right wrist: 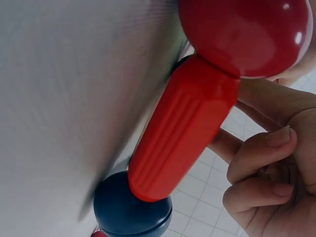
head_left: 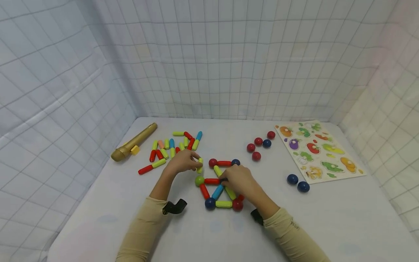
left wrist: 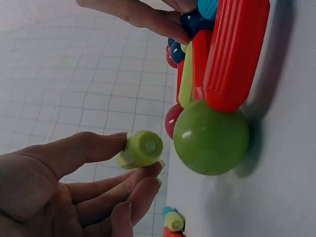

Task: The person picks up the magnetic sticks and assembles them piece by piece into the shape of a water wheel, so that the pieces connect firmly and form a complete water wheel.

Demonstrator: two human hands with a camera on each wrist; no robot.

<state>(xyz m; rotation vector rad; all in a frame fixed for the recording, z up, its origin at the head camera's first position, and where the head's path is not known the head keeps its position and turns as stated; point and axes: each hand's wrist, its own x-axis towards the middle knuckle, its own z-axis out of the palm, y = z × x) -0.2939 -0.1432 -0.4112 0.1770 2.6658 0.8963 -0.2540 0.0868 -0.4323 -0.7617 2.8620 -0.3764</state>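
Observation:
My left hand (head_left: 184,162) pinches a yellow-green magnetic rod (left wrist: 142,149) between thumb and fingertips, its round end facing the left wrist camera. The rod is raised beside the green ball (left wrist: 212,138), a corner of a frame of magnetic rods and balls. My right hand (head_left: 238,179) reaches over the middle of this frame and grips a dark blue ball (left wrist: 193,23), mostly hidden by the fingers in the head view. Red rods (head_left: 212,181), a light blue rod (head_left: 217,192) and yellow-green rods (head_left: 224,204) run between the balls. A red ball (right wrist: 247,34) shows close in the right wrist view.
Loose rods (head_left: 159,154) lie in a pile at the back left, near a gold toy microphone (head_left: 135,142). Several red balls (head_left: 256,156) and blue balls (head_left: 303,186) sit on the right, near a vegetable puzzle board (head_left: 322,153). Gridded cloth walls (head_left: 229,65) enclose the table.

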